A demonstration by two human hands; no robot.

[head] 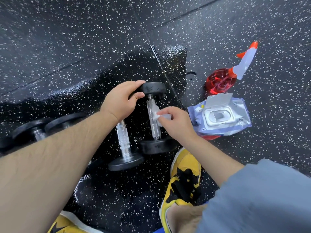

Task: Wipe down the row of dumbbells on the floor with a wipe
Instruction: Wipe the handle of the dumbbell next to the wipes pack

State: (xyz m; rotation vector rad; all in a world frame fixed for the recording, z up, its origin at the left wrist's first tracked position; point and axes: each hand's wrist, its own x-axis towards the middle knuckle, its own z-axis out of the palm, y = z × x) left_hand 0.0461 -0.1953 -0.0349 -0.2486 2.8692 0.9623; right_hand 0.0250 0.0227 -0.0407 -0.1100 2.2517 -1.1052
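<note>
Far left of both grips, two black-ended dumbbells [36, 130] lie on the speckled black rubber floor [67, 47]. The left hand [122, 101] clamps the far head of the rightmost black dumbbell with knurled chrome handle [154, 116]. Another dumbbell [124, 145] lies below that grip. The right hand [176, 122] pinches a crumpled white wipe [155, 115] against the handle. Right of this grip sit an open wipe pack [220, 116] and a red spray bottle [223, 78]

- Your left hand [121, 100] reaches forward on a bare, outstretched forearm, thumb and fingers curled in a grip.
- Your right hand [176, 123], palm down, pinches its fingertips [160, 113] together, wrist bent inward.
</note>
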